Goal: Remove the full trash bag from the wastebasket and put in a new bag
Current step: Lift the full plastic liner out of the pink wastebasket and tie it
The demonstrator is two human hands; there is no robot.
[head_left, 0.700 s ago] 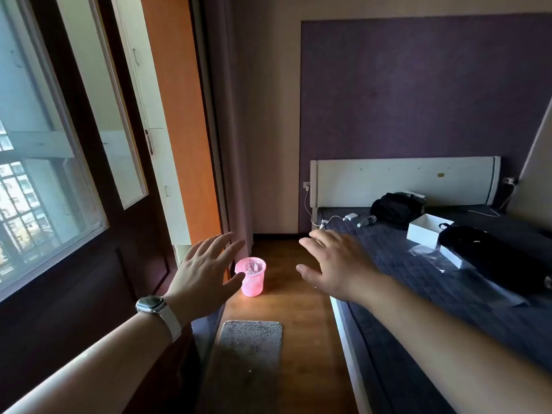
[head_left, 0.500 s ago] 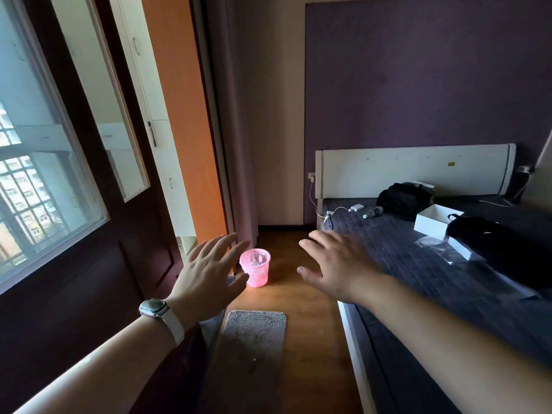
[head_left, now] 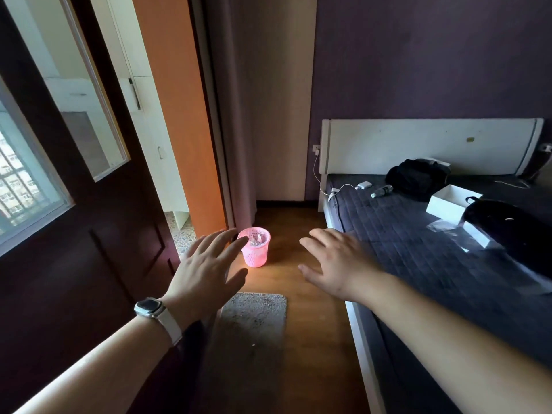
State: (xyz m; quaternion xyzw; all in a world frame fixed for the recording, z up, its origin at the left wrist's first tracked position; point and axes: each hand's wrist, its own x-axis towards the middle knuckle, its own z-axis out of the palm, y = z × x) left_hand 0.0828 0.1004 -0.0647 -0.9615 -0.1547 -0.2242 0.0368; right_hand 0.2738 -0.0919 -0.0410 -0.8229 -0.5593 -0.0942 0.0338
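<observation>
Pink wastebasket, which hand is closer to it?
Left. The left hand overlaps the pink wastebasket at its rim in this view; the right hand hovers apart, to its right, near the bed.

A bedroom in a home was shown: a bed [head_left: 403, 234] with a white headboard [head_left: 418, 144] was set against a purple wall [head_left: 418, 55], a curtain [head_left: 233, 115] was hung alongside, a mat [head_left: 254, 318] was laid on wood flooring [head_left: 313, 339], and a charger [head_left: 363, 184] was left on the mattress.

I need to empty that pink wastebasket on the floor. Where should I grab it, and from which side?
Take the pink wastebasket by its rim, coming down from above on its near side. It stands upright on the wood floor, mouth up, walls tapering downward, so the rim likely holds best.
</observation>
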